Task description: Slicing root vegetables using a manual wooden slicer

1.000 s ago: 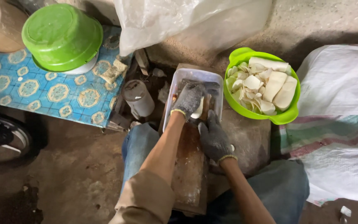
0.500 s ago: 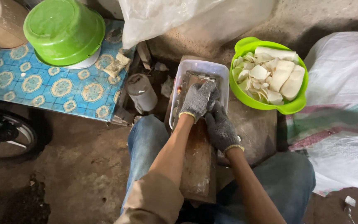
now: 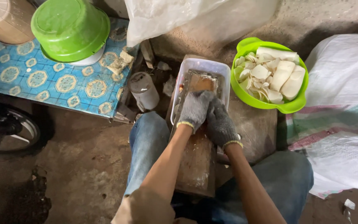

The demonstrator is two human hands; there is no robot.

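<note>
Two gloved hands, left [image 3: 194, 108] and right [image 3: 220, 123], are pressed closed on a wooden slicer board [image 3: 195, 161]. Whatever is gripped is hidden. Just beyond them, a white tub [image 3: 224, 70] is seen.

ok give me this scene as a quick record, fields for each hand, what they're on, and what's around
left hand: grey glove, pressed on the wooden board
right hand: dark grey glove, beside the left, also on the board
wooden board: long, slanting into the tray, between the knees
white tray: rectangular, under the board's far end
green bowl: right of tray, holds pale peeled pieces and slices
upturned green basin: on the blue patterned tiles
white sack: far right
held item: hidden under the gloves
</note>
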